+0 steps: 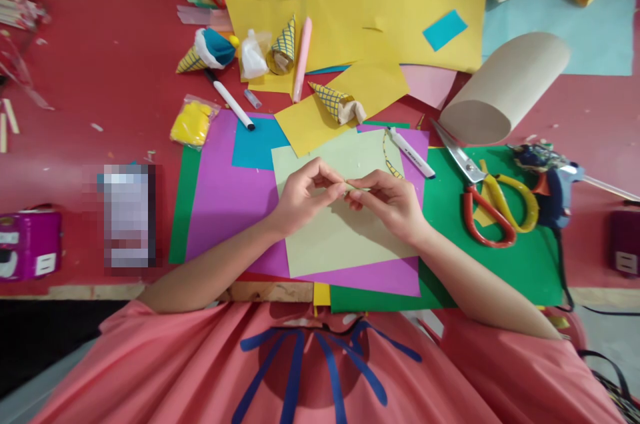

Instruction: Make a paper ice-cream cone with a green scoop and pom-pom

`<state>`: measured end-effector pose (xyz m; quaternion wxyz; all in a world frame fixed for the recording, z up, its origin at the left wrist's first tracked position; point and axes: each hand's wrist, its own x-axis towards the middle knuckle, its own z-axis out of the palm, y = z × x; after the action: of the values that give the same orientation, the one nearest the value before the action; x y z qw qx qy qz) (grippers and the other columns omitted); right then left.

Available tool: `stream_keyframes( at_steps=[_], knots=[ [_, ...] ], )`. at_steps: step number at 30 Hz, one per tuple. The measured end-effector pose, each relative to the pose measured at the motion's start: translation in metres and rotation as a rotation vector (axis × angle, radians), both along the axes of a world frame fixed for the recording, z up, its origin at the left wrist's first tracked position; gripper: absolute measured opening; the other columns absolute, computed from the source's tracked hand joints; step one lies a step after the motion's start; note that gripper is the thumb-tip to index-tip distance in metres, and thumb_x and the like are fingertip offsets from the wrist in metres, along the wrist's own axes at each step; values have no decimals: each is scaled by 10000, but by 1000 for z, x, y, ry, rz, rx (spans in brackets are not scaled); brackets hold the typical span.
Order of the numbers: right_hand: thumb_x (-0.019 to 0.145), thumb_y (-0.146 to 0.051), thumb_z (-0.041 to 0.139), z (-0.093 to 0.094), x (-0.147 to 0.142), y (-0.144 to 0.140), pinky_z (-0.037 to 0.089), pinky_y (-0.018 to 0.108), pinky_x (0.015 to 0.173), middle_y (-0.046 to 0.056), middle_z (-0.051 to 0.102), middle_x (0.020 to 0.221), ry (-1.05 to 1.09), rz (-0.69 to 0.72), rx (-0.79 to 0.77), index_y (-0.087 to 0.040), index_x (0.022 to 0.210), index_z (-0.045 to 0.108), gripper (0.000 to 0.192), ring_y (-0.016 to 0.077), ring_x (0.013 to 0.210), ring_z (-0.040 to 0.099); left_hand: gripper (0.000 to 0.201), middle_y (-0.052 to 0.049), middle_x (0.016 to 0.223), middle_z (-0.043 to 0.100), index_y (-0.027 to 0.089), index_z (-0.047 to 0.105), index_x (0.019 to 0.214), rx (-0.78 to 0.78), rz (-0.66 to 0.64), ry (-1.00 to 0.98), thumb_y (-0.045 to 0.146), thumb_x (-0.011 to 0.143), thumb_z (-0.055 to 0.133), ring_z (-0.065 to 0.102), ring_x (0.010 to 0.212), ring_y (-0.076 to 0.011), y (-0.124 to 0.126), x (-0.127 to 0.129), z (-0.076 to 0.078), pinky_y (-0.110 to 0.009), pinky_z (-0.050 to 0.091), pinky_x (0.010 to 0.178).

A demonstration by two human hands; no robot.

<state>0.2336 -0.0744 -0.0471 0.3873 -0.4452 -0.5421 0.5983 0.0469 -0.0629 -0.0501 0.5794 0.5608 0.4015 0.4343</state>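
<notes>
My left hand (303, 194) and my right hand (387, 201) meet over a pale green paper sheet (345, 237). Both pinch a thin, small strip of pale paper (356, 187) between their fingertips, held just above the sheet. The pale green sheet lies on a purple sheet (220, 204), which rests on a green sheet (500, 264). A white marker (411, 153) lies just beyond my right hand. A patterned yellow paper cone (334, 101) sits on a yellow sheet beyond my hands.
Red and yellow scissors (493, 201) and a glue gun (555, 187) lie at the right. A cardboard roll (505, 87) sits farther back. Two more paper cones (207, 51), a pink pen (301, 59), a black-tipped marker (230, 101), a yellow bag (193, 123) and a magenta box (27, 244) stand at left.
</notes>
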Motion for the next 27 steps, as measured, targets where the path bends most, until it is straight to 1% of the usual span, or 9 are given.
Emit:
stream_keyframes(
  at_steps=[6,10,13,17,20,22,25,27],
  knots=[
    [851,-331,695,2,2,1,526,248,572,5,689,668,1,4,17,-163,886,694,171,113,602,651,229,-5,751,692,179,646,854,-103,-9,11,382,801,736,653,656,-96,1,1,4,-204,508,581],
    [857,-298,693,2,4,2,519,239,567,2,689,659,9,20,33,-166,886,701,136,108,601,649,271,-4,692,681,165,644,815,-105,-16,25,419,798,736,633,608,-92,1,1,3,-204,491,548],
    [852,-292,701,1,4,2,530,238,577,5,703,672,35,23,9,-166,885,698,130,108,610,661,290,0,664,672,162,632,775,-83,-9,23,427,781,749,626,592,-88,0,0,3,-197,486,533],
    [818,-309,738,2,1,2,560,250,590,15,730,706,104,11,-75,-170,838,668,157,115,611,681,246,4,667,681,166,628,757,-16,-6,42,386,819,718,624,583,-81,-1,-1,3,-188,491,531],
    [778,-315,777,5,-2,4,573,256,601,9,730,704,161,-24,-134,-177,804,633,202,119,608,689,186,1,732,702,177,635,805,61,8,90,350,856,682,663,642,-85,-1,-1,2,-180,525,572],
    [760,-314,794,7,-1,7,577,256,621,1,727,729,185,-38,-144,-185,852,630,228,117,618,693,148,-4,794,712,188,646,869,143,39,131,333,864,675,690,706,-90,0,0,0,-178,551,619],
    [806,-327,751,8,1,10,567,250,634,-15,710,724,198,-31,-112,-196,972,638,240,108,625,686,142,-16,920,718,207,645,972,281,73,153,290,862,680,709,817,-95,2,0,-3,-185,581,722],
    [843,-332,712,7,3,11,548,237,616,-21,694,688,178,-46,-87,-194,967,645,198,99,611,671,167,-18,972,709,215,634,1019,347,81,160,252,862,679,706,843,-86,3,0,-6,-184,586,769]
  ],
)
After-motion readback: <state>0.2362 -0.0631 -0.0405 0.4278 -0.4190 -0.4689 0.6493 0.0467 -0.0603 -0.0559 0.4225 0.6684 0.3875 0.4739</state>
